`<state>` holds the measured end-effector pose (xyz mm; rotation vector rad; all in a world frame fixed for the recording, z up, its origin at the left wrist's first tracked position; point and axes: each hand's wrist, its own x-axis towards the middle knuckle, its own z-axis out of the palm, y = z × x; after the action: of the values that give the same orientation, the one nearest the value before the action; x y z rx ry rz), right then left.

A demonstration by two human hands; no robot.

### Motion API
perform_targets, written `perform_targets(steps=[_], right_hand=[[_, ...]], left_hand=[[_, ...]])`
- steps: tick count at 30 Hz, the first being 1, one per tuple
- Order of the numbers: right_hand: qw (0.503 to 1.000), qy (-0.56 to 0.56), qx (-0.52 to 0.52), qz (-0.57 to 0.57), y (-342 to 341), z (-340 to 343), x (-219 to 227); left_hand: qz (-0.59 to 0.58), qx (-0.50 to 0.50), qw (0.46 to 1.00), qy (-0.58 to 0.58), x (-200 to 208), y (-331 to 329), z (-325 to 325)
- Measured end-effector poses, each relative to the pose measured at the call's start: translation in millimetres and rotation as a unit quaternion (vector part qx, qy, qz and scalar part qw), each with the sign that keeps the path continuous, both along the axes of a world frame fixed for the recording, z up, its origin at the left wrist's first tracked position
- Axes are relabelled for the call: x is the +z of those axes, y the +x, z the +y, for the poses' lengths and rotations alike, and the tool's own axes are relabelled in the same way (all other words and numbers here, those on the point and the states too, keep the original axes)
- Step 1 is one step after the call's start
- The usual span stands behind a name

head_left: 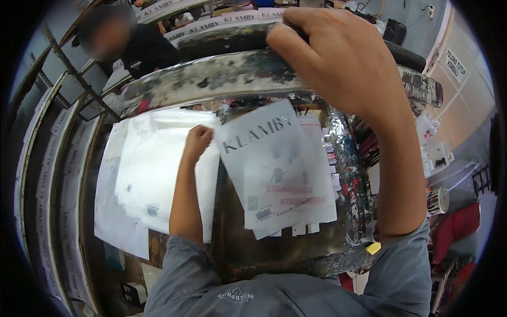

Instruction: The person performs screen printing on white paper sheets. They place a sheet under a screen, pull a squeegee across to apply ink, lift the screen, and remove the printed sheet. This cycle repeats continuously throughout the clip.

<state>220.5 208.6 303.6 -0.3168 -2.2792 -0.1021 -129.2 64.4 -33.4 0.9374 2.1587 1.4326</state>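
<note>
My left hand [199, 141] is closed in a pinch at the left edge of a printed translucent plastic bag [259, 140]. The bag lies slanted over a pale printed sheet [319, 198] on the dark work board [229, 232]. My right hand [343, 63], large and close to the camera, curls over the raised, paint-stained frame of a printing screen [232, 76]. Its thumb shows at the near side; the other fingertips are partly hidden behind the frame. Left of the board, a bright stack of translucent bags [150, 164] lies near my left forearm.
Racks of printed bags [53, 158] stand along the left. A person [142, 50] in black is at the far left. A paint-splattered rail [351, 179] borders the board's right side. To the right are a paint tub [438, 201] and a red chair [457, 232].
</note>
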Motion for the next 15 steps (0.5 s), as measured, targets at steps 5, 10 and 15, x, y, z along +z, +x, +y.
perform_targets(steps=[5, 10, 15], right_hand=[[1.000, 0.003, -0.017, 0.008, 14.0, -18.1, -15.3], [0.999, 0.003, 0.003, 0.034, 20.1, -31.5, -26.0], [1.000, -0.002, 0.000, 0.012, 24.3, -33.3, -29.0]], left_hand=[[-0.043, 0.197, 0.977, 0.072, -16.7, -9.9, -209.9], [0.024, 0.344, 0.936, 0.073, -40.8, -70.5, -384.6], [0.321, 0.519, 0.784, -0.112, 1.3, -90.7, -419.4]])
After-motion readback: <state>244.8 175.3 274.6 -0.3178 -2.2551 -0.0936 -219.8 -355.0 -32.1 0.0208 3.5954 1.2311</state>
